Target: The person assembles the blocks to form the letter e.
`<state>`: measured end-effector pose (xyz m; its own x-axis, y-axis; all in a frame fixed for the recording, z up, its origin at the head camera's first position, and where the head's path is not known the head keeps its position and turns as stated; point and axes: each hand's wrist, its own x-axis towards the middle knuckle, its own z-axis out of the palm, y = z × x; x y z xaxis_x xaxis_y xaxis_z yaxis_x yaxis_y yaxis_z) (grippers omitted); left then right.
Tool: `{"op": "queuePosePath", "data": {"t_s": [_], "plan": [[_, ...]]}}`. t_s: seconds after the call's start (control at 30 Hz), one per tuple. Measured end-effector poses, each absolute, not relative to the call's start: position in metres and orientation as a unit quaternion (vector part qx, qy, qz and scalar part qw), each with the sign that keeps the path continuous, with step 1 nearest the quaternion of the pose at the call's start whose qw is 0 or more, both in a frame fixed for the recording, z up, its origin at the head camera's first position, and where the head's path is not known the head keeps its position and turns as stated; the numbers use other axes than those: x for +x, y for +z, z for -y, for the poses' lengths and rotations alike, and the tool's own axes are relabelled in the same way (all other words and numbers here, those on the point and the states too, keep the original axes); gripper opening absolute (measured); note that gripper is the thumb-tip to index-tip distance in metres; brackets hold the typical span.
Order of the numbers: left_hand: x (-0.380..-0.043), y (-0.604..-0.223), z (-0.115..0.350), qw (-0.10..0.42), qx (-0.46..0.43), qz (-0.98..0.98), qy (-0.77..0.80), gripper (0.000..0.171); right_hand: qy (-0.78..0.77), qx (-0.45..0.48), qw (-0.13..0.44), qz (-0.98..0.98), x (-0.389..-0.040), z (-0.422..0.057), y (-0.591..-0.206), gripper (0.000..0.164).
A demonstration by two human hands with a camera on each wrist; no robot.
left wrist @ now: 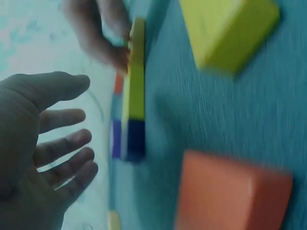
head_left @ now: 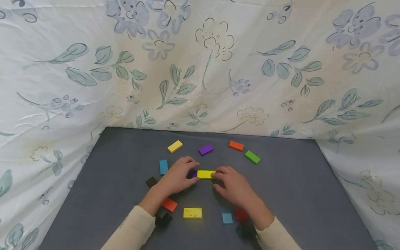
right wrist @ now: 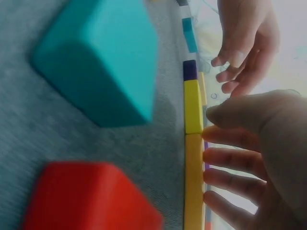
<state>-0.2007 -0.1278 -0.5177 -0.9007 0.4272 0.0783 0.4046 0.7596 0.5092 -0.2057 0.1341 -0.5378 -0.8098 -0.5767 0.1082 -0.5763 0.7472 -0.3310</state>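
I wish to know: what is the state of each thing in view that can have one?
Left hand: fingers parted, holding nothing.
Right hand: fingers extended, at the amber block; contact unclear.
Purple block: in a row, end to end with the yellow block.
Yellow block: between purple and amber.
Amber block: against the yellow.
Other blocks: lying apart from this row.
Cloth: hanging, creased.

We've got dark grey tabletop; yellow block between purple block and amber block; green block nearest far-right corner; white cloth, bluish flowers, grey-green leaves.
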Motion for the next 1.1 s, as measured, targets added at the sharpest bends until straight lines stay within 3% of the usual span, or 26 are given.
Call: {"op": "queuePosePath", "data": {"t_s": [0.13, 0.33, 0.6, 1.1], "plan": [[-0.189, -0.51, 0.111, 0.0, 0.259, -0.94, 0.223, 0.05, -0.248, -0.283, 0.017, -0.926, -0.214, -0.143, -0.532, 0.031], [-0.19, -0.505, 0.091, -0.009, 0.293, -0.944, 0.153, 0.054, -0.283, -0.259, -0.031, -0.923, -0.232, -0.164, -0.498, 0.033], [-0.199, -0.511, 0.079, 0.008, 0.311, -0.942, 0.122, 0.056, -0.278, -0.181, -0.022, -0.943, -0.264, -0.199, -0.466, 0.034], [-0.197, -0.525, 0.072, 0.035, 0.308, -0.947, 0.086, 0.061, -0.267, -0.112, 0.01, -0.957, -0.287, -0.229, -0.482, 0.04]]}}
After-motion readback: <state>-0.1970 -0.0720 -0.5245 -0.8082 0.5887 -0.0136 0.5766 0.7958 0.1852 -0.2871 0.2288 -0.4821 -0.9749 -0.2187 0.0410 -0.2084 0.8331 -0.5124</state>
